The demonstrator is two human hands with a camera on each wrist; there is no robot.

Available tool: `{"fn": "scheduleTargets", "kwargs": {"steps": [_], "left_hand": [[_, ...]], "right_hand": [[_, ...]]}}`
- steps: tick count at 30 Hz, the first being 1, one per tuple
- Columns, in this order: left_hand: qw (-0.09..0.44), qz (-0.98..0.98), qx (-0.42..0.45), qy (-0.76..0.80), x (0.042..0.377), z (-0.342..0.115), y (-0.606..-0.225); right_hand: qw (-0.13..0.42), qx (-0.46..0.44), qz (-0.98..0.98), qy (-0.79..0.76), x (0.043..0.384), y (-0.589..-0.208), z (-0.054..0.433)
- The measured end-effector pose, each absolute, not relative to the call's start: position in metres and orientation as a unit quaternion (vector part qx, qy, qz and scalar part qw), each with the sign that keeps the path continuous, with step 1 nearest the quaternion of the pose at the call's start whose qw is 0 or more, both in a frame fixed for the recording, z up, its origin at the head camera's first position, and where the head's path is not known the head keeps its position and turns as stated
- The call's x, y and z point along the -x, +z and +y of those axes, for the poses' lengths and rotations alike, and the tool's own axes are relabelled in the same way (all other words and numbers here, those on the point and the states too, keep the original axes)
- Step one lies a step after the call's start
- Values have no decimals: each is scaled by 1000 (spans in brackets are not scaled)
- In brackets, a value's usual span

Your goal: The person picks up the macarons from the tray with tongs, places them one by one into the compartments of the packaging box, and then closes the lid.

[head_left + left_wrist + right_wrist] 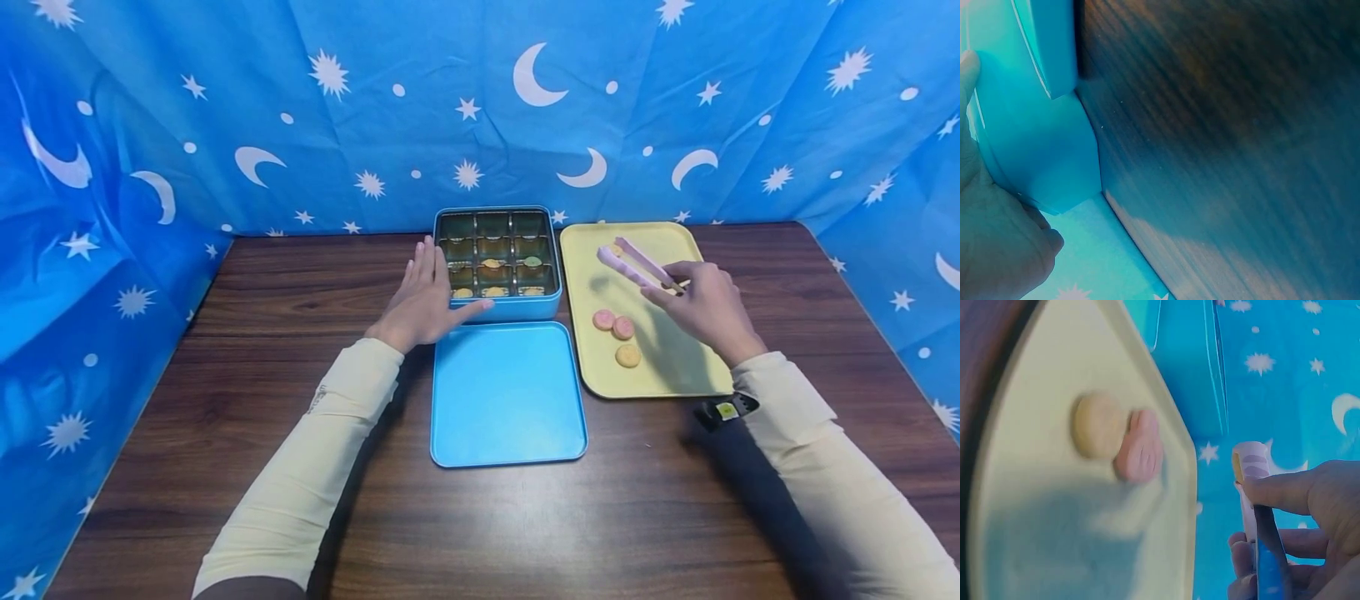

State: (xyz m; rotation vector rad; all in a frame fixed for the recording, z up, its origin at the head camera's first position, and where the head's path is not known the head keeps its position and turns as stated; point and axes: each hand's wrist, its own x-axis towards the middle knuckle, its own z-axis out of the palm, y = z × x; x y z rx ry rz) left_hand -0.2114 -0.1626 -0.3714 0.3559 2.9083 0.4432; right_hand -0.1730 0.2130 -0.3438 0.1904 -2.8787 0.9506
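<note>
My left hand [422, 298] lies along the left side of a blue square tin [517, 310], fingers straight and thumb stretched across its front edge. The tin's divided insert has several compartments; cookies sit in the nearer rows, and the back row holds none. In my right hand [708, 307] are pale pink tongs [660, 268], held over a yellow tray [678, 235]. A yellowish cookie [617, 249] is pinched between the tong tips; the right wrist view shows its edge [1237, 467] there. Below the tongs, two pink cookies [623, 327] and one yellow cookie [628, 356] lie on the tray.
A blue lid [508, 396] lies flat in front of the tin, beside the tray's left edge. All stand on a dark wooden table [480, 529]. Blue cloth [427, 133] printed with moons and stars hangs behind and at both sides.
</note>
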Motion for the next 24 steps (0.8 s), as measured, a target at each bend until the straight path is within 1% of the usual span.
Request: {"fn": "scheduleTargets", "kwargs": {"steps": [15,24], "left_hand": [[78,979,-121,144,213,-163,-372],[80,979,-121,144,212,-163,-372]], "right_hand": [[34,-102,-941,320,207,-327,133],[-4,-106,-933,344,219,-323,88]]}}
